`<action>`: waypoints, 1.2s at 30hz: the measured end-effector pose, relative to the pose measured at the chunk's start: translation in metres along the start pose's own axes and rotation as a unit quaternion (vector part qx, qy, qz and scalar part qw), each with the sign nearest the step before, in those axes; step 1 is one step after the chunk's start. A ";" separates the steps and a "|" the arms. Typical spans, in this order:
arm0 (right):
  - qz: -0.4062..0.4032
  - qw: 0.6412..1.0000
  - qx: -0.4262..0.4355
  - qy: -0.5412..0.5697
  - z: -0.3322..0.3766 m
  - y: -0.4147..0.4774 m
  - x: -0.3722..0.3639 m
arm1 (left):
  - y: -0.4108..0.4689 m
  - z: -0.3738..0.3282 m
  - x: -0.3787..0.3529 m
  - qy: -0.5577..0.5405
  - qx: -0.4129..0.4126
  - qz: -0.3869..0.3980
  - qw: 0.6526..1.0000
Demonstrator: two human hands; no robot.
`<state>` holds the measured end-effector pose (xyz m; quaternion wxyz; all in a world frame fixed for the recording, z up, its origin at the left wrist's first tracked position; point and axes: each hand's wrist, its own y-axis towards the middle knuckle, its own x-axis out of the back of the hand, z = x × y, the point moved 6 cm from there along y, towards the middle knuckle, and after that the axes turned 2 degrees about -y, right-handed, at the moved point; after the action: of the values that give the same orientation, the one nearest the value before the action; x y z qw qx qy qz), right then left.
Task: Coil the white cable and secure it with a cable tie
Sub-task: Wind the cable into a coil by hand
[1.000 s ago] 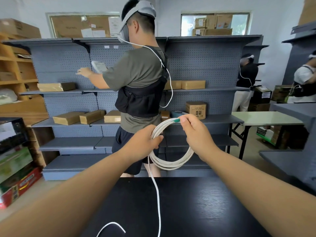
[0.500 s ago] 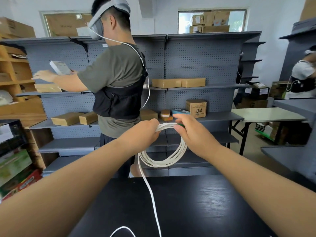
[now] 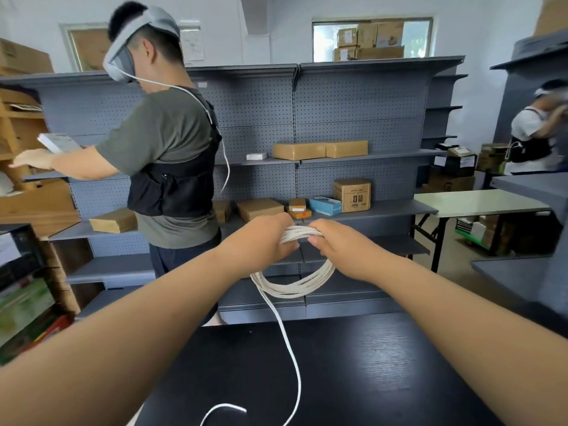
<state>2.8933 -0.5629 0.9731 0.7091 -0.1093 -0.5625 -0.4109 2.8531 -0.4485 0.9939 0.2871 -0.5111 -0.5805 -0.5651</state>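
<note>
White cable coil hangs above your black table. Your left hand and right hand both grip its top, fingers curled round the strands; loose tail drops near.

Both bare forearms stretch forward and angle inward, meeting in the middle of the view. The left hand comes in from the lower left, back of the hand up, fingers curled over the top of the white cable coil. The right hand comes in from the lower right, knuckles up, fingers wrapped over the same bundle of strands just beside the left. The thumbs sit under the bundle, tips pointing toward each other. The hands are close, almost touching, and both wrists look fairly straight.
</note>
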 end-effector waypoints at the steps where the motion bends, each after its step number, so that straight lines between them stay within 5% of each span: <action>1: -0.012 1.000 0.006 -0.010 0.001 0.000 0.001 | -0.001 0.002 0.000 -0.027 0.006 0.008 1.000; 12: -0.075 0.988 0.030 -0.133 0.002 -0.005 0.017 | -0.005 0.006 0.000 -0.194 0.057 0.078 0.976; 25: -0.184 0.974 -0.001 -0.133 -0.020 -0.033 0.049 | -0.013 -0.034 -0.016 -0.246 0.130 -0.226 0.934; 36: -0.172 0.983 -0.030 -0.057 -0.041 -0.056 0.053 | -0.012 -0.056 -0.040 -0.311 0.145 -0.201 0.917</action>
<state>2.8844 -0.6485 0.9885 0.5912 -0.0558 -0.5996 -0.5365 2.8402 -0.5108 0.9644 0.0436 -0.4867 -0.8066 -0.3326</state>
